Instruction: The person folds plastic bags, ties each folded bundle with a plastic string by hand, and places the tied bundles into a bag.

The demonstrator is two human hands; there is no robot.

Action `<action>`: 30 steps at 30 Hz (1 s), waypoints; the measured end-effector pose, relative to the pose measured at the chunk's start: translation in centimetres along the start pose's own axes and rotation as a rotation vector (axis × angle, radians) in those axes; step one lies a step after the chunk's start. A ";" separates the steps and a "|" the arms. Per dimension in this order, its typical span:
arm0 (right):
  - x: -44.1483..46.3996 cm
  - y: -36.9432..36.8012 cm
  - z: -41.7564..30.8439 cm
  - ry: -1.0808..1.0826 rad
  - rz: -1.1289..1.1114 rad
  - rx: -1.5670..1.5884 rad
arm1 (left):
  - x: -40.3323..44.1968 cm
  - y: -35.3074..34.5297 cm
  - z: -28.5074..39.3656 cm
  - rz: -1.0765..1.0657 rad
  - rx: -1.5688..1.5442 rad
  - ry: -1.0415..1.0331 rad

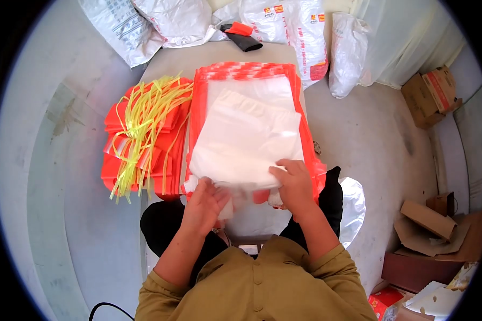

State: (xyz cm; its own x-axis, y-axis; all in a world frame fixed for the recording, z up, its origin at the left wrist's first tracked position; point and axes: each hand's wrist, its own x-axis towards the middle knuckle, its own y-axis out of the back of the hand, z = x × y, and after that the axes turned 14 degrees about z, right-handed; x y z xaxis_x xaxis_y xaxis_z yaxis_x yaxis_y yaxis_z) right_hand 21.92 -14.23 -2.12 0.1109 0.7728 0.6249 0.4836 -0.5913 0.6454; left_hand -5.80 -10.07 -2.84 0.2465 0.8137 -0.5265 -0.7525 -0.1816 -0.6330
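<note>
A stack of thin white plastic bags (pixel 251 136) lies slightly askew on a larger pile of red-edged bags (pixel 199 107). My right hand (pixel 295 184) is at the lower right corner of the white stack, fingers bent over its edge. At the lower left corner, my left hand (pixel 202 207) has its fingers partly smeared by motion, so its hold does not show. Between the hands, the near edge of the white bags is blurred. Left of the pile are folded red bags (pixel 112 168) with a bundle of yellow ties (pixel 136 128) across them.
The piles rest on a table (pixel 171 56) in front of my knees. A black and red item (pixel 243 40) lies at its far edge. White printed sacks (pixel 284 27) stand behind. Cardboard boxes (pixel 428 96) and opened cartons (pixel 439 230) are on the floor at right.
</note>
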 end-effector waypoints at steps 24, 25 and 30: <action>-4.9 -2.9 -1.6 -0.902 0.238 0.864 | 2.1 -1.3 2.8 0.267 0.252 -0.365; -4.2 -2.4 -1.8 -0.888 0.229 0.820 | 2.3 -1.3 3.0 0.252 0.231 -0.359; -1.3 -1.9 -0.3 -1.002 0.262 0.837 | 2.4 -1.5 3.6 0.140 0.190 -0.352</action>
State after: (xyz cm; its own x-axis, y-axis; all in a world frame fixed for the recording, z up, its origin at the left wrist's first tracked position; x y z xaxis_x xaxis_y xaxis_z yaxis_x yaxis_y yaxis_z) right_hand 20.63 -14.19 -4.05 0.6943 0.7068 -0.1356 0.6944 -0.7074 -0.1319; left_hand -6.29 -5.87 -1.15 -0.0651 0.9331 -0.3536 -0.8714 -0.2258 -0.4354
